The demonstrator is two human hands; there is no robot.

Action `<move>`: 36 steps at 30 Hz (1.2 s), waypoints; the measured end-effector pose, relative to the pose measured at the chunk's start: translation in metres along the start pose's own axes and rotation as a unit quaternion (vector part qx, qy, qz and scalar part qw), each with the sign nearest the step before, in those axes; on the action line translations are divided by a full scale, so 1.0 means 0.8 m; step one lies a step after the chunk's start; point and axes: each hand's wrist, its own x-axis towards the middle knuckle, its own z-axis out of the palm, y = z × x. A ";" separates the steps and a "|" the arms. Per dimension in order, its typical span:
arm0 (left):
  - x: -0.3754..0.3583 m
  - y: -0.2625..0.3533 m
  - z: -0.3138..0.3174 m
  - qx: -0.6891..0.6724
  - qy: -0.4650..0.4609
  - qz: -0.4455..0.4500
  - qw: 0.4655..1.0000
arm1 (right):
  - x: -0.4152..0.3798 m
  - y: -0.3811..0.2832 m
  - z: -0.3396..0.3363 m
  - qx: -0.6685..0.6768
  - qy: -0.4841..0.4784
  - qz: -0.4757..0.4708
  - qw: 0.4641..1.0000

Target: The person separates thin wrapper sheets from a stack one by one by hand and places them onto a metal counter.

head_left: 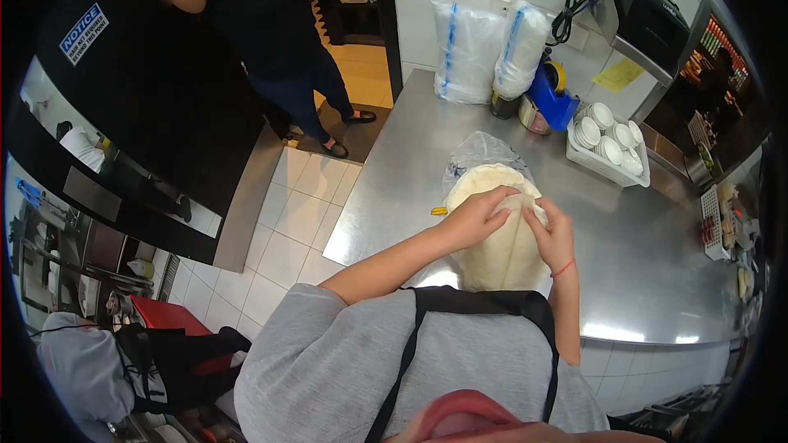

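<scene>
A pale, floury round of flatbread, like a large tortilla (497, 261), lies on the steel counter close against my apron. A lengthwise crease runs down its middle. My left hand (480, 217) pinches the flatbread near its far edge, with the thumb on top. Beside it, my right hand (552, 234) has its fingers closed on the same raised part from the right. More pale bread shows behind my fingers, over a crumpled clear plastic bag (484, 150). A small yellow-and-black object (439, 211) pokes out at the left of the bread.
Plastic-wrapped packs (468, 53) stand against the wall, with a blue tape dispenser (552, 97) beside them. A white basket (611, 152) holds small white cups. A printer (648, 12) sits above the counter (394, 172). One person (279, 49) stands beyond the counter; another (90, 369) is behind at left.
</scene>
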 end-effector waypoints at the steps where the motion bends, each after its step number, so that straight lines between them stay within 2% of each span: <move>1: 0.000 0.000 -0.002 -0.008 0.014 0.010 1.000 | 0.001 0.001 0.000 -0.006 0.039 -0.028 0.999; 2: 0.001 0.000 -0.003 -0.017 0.029 0.020 0.999 | 0.002 0.002 0.000 -0.012 0.077 -0.056 0.995; 3: 0.000 0.002 0.006 -0.026 0.030 0.017 0.999 | -0.003 0.008 -0.006 -0.018 0.071 -0.050 0.996; 6: 0.000 -0.005 0.001 0.029 0.005 -0.025 0.999 | 0.005 0.013 0.006 -0.029 0.078 -0.151 0.985; 7: 0.001 -0.013 0.006 0.078 0.053 0.020 0.995 | 0.002 0.009 0.008 -0.031 0.075 -0.168 0.982; 8: 0.006 -0.021 0.011 0.126 0.100 0.071 0.984 | 0.005 0.002 0.011 -0.025 0.078 -0.161 0.984; 10: 0.011 -0.012 -0.001 0.061 0.062 -0.009 0.996 | 0.001 -0.005 0.015 -0.023 0.088 -0.133 0.987; 12: 0.009 -0.011 -0.010 0.048 0.059 -0.005 0.997 | 0.007 -0.009 0.009 0.066 0.084 -0.071 0.992; 14: 0.025 -0.008 -0.017 0.035 0.070 0.009 0.997 | 0.012 -0.015 -0.002 0.038 0.109 -0.072 0.991; 16: 0.019 -0.012 -0.010 -0.060 0.091 -0.020 0.994 | 0.004 -0.011 -0.005 0.020 0.113 -0.055 0.992; 19: 0.020 0.003 -0.009 -0.072 0.062 -0.025 0.995 | 0.012 -0.005 -0.011 0.000 0.065 -0.026 0.998; 21: 0.019 0.008 -0.006 -0.027 0.034 -0.024 0.999 | 0.013 -0.015 -0.006 -0.020 0.109 -0.127 0.986; 22: 0.018 0.009 -0.003 -0.049 0.045 -0.004 0.998 | 0.015 -0.010 -0.007 -0.018 0.109 -0.120 0.987; 24: 0.019 0.004 -0.004 -0.071 0.052 0.016 0.996 | 0.018 -0.003 -0.009 0.046 0.043 -0.028 0.998; 26: 0.018 -0.012 -0.016 -0.147 0.069 -0.074 0.984 | 0.012 -0.011 -0.015 0.074 0.049 -0.032 0.996; 27: 0.016 -0.020 -0.022 -0.147 0.067 -0.073 0.984 | 0.011 -0.015 -0.019 0.099 0.054 -0.041 0.993; 29: 0.014 -0.031 -0.032 -0.002 0.076 -0.100 0.992 | 0.010 -0.010 -0.014 0.131 0.052 -0.054 0.988; 30: 0.020 -0.023 -0.031 -0.001 0.075 -0.094 0.993 | 0.011 -0.008 -0.013 0.161 0.049 -0.068 0.983; 31: 0.022 -0.008 -0.028 0.053 0.089 0.012 0.995 | 0.011 -0.009 -0.014 0.159 0.053 -0.070 0.983; 32: 0.024 0.007 -0.026 0.105 0.103 0.117 0.982 | 0.011 -0.012 -0.013 0.094 0.012 -0.118 0.989; 33: 0.023 0.021 -0.027 0.104 0.103 0.121 0.982 | 0.011 -0.017 -0.012 0.029 -0.029 -0.164 0.986; 35: 0.025 0.043 -0.029 0.031 -0.012 -0.068 0.997 | 0.008 -0.026 -0.018 -0.003 -0.033 -0.159 0.987; 36: 0.027 0.040 -0.031 0.032 -0.011 -0.064 0.997 | 0.008 -0.023 -0.025 0.038 -0.022 -0.145 0.988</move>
